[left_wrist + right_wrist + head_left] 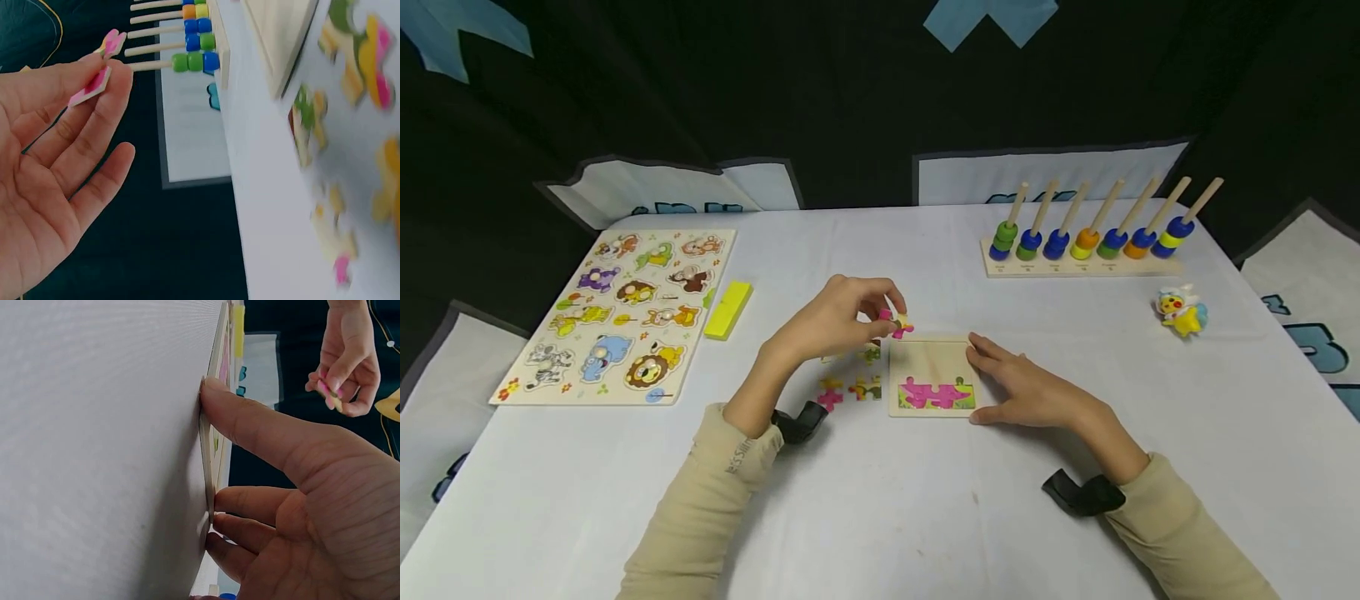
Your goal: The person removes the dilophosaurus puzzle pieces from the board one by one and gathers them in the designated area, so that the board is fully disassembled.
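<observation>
My left hand pinches a pink and yellow jigsaw piece between thumb and fingers, just above the upper left corner of a small wooden puzzle tray. In the left wrist view, the pink face of the held piece shows at the fingertips. Joined pink and green pieces fill the bottom strip of the tray. My right hand touches the tray's right side, thumb at the lower corner and fingers spread near the upper one. Several loose jigsaw pieces lie left of the tray, some partly hidden under my left hand.
At left lies a large animal puzzle board, with a yellow block beside it. A peg stand with coloured beads stands at the back right. A small yellow and white toy figure sits in front of it.
</observation>
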Demonstrator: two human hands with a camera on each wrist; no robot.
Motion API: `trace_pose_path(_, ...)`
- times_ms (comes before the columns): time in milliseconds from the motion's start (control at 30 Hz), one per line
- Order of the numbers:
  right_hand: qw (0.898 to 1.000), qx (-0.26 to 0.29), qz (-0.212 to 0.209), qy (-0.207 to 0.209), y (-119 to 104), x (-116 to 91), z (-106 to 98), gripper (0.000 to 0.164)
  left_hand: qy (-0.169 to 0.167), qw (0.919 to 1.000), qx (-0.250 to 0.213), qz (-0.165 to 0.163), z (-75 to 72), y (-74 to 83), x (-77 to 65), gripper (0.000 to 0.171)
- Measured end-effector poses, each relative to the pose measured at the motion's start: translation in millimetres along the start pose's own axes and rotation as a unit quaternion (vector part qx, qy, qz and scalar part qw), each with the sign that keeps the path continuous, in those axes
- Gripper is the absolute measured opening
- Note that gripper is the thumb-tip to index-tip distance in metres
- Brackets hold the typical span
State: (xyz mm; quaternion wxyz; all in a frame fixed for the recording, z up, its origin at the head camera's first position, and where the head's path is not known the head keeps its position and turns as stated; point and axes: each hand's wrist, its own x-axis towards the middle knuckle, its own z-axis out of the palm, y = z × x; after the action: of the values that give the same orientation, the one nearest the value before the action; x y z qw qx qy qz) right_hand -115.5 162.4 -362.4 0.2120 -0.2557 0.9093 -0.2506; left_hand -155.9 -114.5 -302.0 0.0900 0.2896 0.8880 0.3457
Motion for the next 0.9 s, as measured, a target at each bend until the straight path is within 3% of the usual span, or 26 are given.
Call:
trace_pose_path(367,1.0,-0.004,-0.002,0.008,-0.8,-1.0,0.0,0.086,0.039,0.9989,0.006,-0.025,-26.2,-5.6,-32.5,0.025)
trace_pose_path(900,0.998,-0.024,-0.014,0.048,4.9,2.6,1.8,0.095,0.051,0.9938,0.001,-0.099,-32.7,-38.0,-89.9,0.02)
